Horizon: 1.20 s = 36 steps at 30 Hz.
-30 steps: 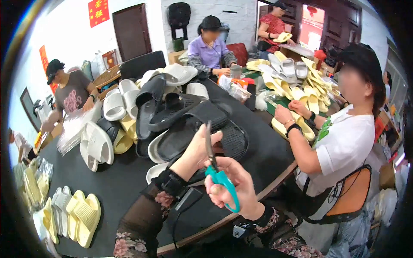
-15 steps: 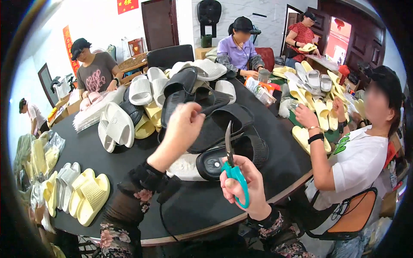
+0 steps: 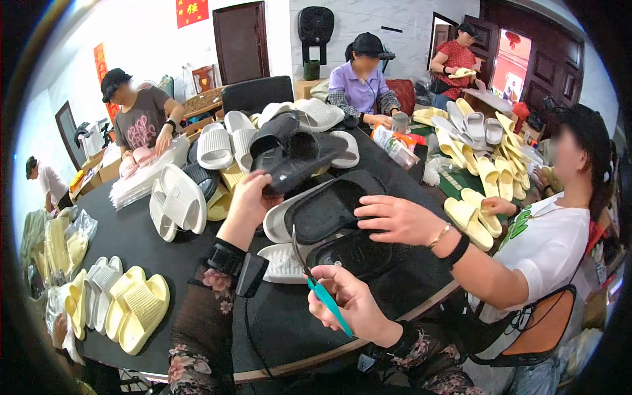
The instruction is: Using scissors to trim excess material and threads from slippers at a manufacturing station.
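Note:
My left hand (image 3: 249,203) grips the near end of a black slipper (image 3: 289,170), which tilts up against the slipper heap. In my right hand (image 3: 359,304) is a pair of scissors with teal handles (image 3: 328,304), blades upward near the table's front edge. A co-worker's hand (image 3: 400,220) reaches in from the right onto another black slipper (image 3: 329,209). Partly under that one lies a further black slipper (image 3: 349,255). Beside it, a white slipper (image 3: 280,263) lies flat, left of the scissor blades.
White slippers (image 3: 181,197) and others are heaped on the black table (image 3: 204,270). Yellow slippers (image 3: 137,306) and grey slippers (image 3: 102,289) stand at left. The co-worker (image 3: 546,230) sits close at right, near many yellow slippers (image 3: 490,178). Other people work around the table.
My left hand has taken hold of a black slipper and tilted it up. My right hand has shifted left and down with the scissors. The co-worker's hand has come onto another black slipper.

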Tool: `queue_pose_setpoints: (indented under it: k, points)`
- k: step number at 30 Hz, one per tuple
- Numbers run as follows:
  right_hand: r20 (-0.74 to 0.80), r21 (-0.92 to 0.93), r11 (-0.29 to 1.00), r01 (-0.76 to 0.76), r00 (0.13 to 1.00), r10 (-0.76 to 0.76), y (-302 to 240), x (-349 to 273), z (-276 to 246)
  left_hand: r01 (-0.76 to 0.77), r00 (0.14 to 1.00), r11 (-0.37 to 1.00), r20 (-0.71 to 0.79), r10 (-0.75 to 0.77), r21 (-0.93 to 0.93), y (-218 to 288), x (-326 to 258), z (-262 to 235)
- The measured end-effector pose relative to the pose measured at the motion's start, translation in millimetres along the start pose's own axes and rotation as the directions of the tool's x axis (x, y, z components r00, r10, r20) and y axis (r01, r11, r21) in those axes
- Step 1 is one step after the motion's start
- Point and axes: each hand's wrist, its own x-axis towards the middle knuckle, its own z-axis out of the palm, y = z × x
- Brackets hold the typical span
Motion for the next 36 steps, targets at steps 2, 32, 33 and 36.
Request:
queue_pose_setpoints:
  k: [2,32,33,36]
  points:
    - [0.024,-0.017,1.0,0.022,0.999,-0.022,-2,1,13,-0.132,0.991,0.99,-0.002,0.132,0.055,42,-24,-3]
    - [0.116,0.017,0.988,0.154,0.981,-0.155,-18,21,34,-0.399,0.877,0.811,-0.081,0.474,0.429,159,-234,-112]
    - [0.124,0.019,0.977,0.211,0.969,-0.212,-15,22,31,-0.349,0.913,0.833,-0.044,0.405,0.429,156,-242,-111]
    - [0.085,0.041,0.994,0.105,0.991,-0.108,-25,24,34,-0.248,0.942,0.897,-0.124,0.311,0.365,133,-254,-130]
